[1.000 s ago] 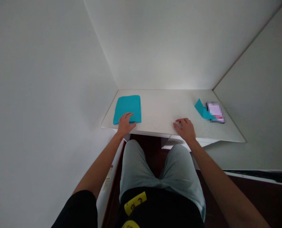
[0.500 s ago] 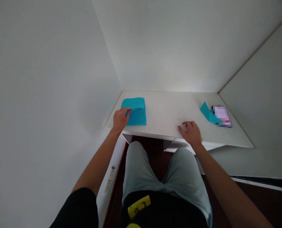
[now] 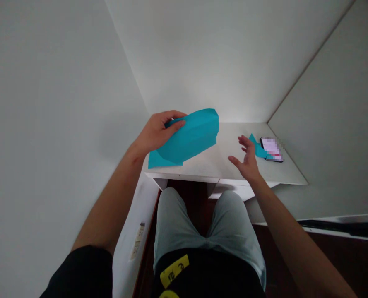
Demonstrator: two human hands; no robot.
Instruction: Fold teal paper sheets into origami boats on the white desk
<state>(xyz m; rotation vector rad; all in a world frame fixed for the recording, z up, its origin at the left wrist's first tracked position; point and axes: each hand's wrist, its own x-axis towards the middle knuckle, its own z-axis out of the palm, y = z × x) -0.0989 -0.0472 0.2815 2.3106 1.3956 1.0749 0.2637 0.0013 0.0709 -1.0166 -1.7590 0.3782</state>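
Note:
My left hand (image 3: 157,131) grips a turquoise paper sheet (image 3: 192,134) by its left edge and holds it lifted above the white desk (image 3: 221,165), the sheet curving toward the right. Another turquoise sheet (image 3: 159,160) lies flat on the desk under it. My right hand (image 3: 247,159) hovers over the desk's middle, fingers spread, palm turned toward the lifted sheet, holding nothing.
A folded turquoise paper piece (image 3: 257,147) lies at the desk's right, beside a phone (image 3: 272,149). White walls close in on the left, back and right. My legs in grey shorts sit under the desk's front edge.
My left hand has picked the top turquoise sheet off the pile and raised it to the right. My right hand has risen from the desk and opened.

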